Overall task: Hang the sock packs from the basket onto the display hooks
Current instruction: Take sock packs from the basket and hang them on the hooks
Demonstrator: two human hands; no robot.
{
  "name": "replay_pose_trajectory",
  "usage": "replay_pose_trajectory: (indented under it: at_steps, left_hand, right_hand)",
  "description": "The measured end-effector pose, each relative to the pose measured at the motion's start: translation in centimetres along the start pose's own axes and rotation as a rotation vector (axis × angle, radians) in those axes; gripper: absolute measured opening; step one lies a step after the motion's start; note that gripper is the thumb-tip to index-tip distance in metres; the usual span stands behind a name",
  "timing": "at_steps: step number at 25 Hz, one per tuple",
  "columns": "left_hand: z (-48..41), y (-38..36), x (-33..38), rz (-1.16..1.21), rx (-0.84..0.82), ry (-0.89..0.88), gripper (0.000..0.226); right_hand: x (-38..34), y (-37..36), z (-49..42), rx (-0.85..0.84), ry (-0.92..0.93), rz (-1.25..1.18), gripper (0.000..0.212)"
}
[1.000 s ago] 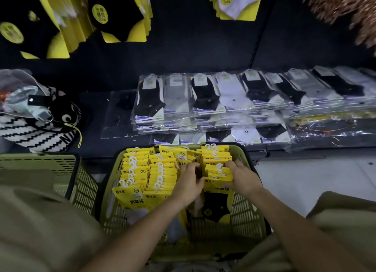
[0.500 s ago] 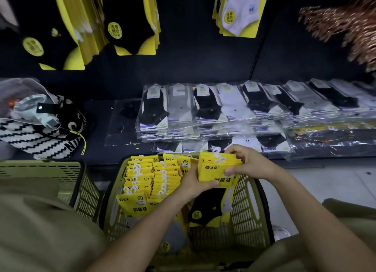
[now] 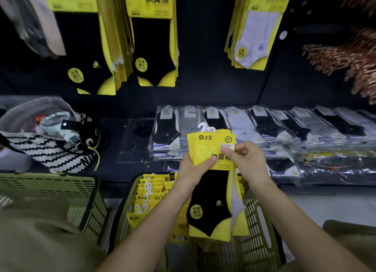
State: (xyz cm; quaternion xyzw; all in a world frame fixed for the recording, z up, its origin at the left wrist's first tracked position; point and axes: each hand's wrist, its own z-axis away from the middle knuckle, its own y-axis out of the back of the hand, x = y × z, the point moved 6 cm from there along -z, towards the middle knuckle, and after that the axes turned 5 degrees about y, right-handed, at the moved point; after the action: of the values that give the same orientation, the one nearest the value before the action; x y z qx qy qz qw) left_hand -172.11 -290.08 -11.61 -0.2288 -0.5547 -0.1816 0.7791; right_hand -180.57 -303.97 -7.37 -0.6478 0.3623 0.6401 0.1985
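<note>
The left hand held a bundle of sock packs upright above the green basket. Its grip was closed round the left side of the yellow header cards, with the thumb across the front. The right hand pinched the right edge of the same cards between thumb and fingers, so its grip was narrow and also on the bundle. The front pack showed a black sock on a yellow card, and white plastic hangers stuck up from the top of the bundle.

More yellow packs stood in a row in the left part of the basket, below the left forearm. On the dark wall above, black sock packs and white sock packs hung in thick bunches; their hooks were out of view. Clear-wrapped socks lay in overlapping stacks on the dark surface behind the hands. A striped bag sat on that surface to the left, and a second basket stood just beside the first.
</note>
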Motion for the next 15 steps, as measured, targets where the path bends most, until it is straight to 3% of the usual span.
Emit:
replay_pose_trajectory:
  at_steps: [6,9,13,15]
  left_hand:
    - [-1.6,2.4,8.8,0.038,0.049,-0.143,0.047]
    - [-2.0,3.6,14.9,0.046,0.02,-0.272,0.032]
    - [-2.3,5.1,22.1,0.012,-0.03,-0.408,0.059]
    - [-2.2,5.6,24.9,-0.006,0.012,-0.483,0.045]
  right_hand:
    - [-7.8,-2.1,-3.6,-0.032,0.137,-0.084,0.019]
    - [-13.1,-3.2,-5.9,-0.015,0.243,-0.086,0.02]
    - [-19.0,-4.5,-8.3,-0.026,0.336,-0.154,0.017]
    - [-21.3,-5.3,-9.1,-0.061,0.373,-0.166,0.011]
